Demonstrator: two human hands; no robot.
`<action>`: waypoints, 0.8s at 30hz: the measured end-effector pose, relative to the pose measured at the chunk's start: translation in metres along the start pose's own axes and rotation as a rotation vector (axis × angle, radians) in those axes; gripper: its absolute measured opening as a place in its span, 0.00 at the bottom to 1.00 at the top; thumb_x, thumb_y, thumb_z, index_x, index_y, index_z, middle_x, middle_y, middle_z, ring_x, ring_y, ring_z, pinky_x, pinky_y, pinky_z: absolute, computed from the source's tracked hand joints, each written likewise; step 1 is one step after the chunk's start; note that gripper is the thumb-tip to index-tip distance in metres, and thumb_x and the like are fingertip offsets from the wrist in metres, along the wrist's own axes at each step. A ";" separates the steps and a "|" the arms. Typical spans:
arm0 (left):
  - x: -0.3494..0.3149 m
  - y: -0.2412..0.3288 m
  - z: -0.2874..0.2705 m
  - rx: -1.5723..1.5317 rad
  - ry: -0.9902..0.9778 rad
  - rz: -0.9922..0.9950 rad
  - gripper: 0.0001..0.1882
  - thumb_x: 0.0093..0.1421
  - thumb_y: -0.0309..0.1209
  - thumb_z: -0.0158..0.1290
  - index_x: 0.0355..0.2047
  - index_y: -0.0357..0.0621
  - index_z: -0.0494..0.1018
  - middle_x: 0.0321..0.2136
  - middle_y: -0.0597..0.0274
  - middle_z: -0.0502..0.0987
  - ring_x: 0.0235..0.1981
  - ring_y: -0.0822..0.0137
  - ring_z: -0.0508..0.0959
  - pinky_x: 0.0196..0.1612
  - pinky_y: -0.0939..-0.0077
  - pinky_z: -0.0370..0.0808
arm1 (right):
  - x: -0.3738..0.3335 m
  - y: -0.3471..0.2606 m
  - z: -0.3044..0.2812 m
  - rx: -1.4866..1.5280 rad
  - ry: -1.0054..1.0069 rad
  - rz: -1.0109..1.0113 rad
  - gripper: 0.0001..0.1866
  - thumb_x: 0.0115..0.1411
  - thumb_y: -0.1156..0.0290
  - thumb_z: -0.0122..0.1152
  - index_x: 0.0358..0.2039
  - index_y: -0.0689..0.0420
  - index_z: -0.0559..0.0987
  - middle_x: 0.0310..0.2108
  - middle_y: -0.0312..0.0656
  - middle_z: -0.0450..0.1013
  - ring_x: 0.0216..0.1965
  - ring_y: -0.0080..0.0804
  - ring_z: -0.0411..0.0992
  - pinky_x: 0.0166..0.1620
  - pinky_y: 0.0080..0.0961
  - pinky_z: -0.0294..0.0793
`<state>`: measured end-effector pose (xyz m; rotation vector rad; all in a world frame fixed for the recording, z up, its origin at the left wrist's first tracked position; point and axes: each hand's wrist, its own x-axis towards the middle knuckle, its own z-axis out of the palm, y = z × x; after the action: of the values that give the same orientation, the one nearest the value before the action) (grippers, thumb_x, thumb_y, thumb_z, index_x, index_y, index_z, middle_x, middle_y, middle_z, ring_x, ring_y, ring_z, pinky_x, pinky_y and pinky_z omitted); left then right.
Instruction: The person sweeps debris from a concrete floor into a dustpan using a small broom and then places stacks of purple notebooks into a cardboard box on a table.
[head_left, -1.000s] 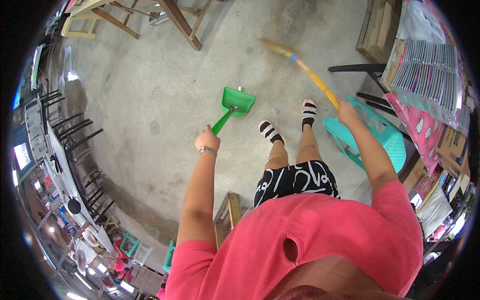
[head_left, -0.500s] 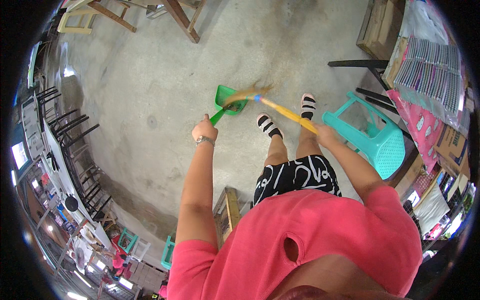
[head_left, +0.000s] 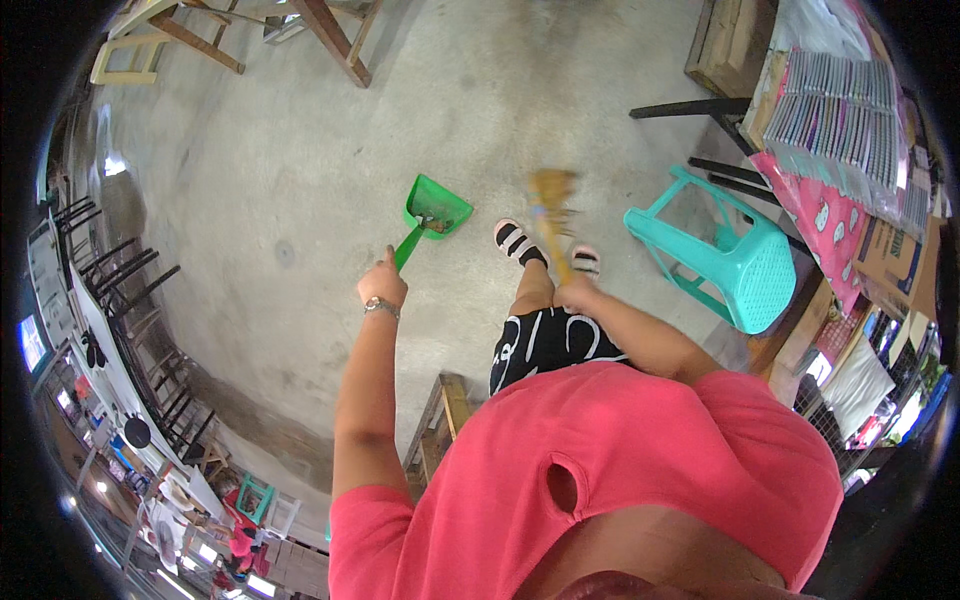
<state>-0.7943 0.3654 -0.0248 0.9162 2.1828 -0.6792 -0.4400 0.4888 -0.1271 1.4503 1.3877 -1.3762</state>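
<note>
Dustpan (head_left: 440,208), green, with little bits (head_left: 432,223) inside, on the gray floor (head_left: 300,180) ahead of the left hand (head_left: 384,284). Likely light, stiff and thin enough to crack; best to hold near the end of its long handle (head_left: 408,248), with the left hand wrapped snug there. To the right, a blurry straw broom (head_left: 547,215), likely light too, with bendy bristles (head_left: 553,185), clasped by its stick (head_left: 557,258) in the right hand (head_left: 576,293). Farther right, a blue-green stool (head_left: 765,280).
</note>
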 end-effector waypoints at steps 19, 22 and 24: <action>-0.024 -0.023 0.034 -0.363 -0.019 -0.302 0.32 0.48 0.32 0.48 0.56 0.56 0.58 0.31 0.51 0.77 0.32 0.53 0.77 0.33 0.59 0.74 | 0.075 -0.221 -0.186 -0.438 0.595 -0.385 0.19 0.53 0.67 0.49 0.46 0.58 0.70 0.35 0.54 0.72 0.37 0.50 0.72 0.39 0.41 0.72; -0.024 -0.013 0.038 -0.448 -0.025 -0.383 0.32 0.47 0.31 0.48 0.56 0.55 0.59 0.31 0.51 0.77 0.32 0.53 0.77 0.33 0.59 0.74 | 0.076 -0.260 -0.150 -0.327 0.398 -0.280 0.16 0.53 0.67 0.50 0.40 0.60 0.74 0.36 0.53 0.73 0.38 0.49 0.72 0.39 0.39 0.72; -0.019 -0.001 0.043 -0.449 -0.047 -0.454 0.32 0.47 0.30 0.47 0.56 0.54 0.59 0.31 0.52 0.77 0.32 0.54 0.77 0.33 0.60 0.74 | 0.041 -0.260 -0.135 -0.668 0.245 -0.408 0.15 0.52 0.67 0.51 0.38 0.60 0.75 0.35 0.53 0.73 0.38 0.49 0.72 0.39 0.39 0.73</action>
<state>-0.7686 0.3285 -0.0377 0.1728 2.3809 -0.3744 -0.6661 0.6760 -0.0932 0.9335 2.1310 -0.8233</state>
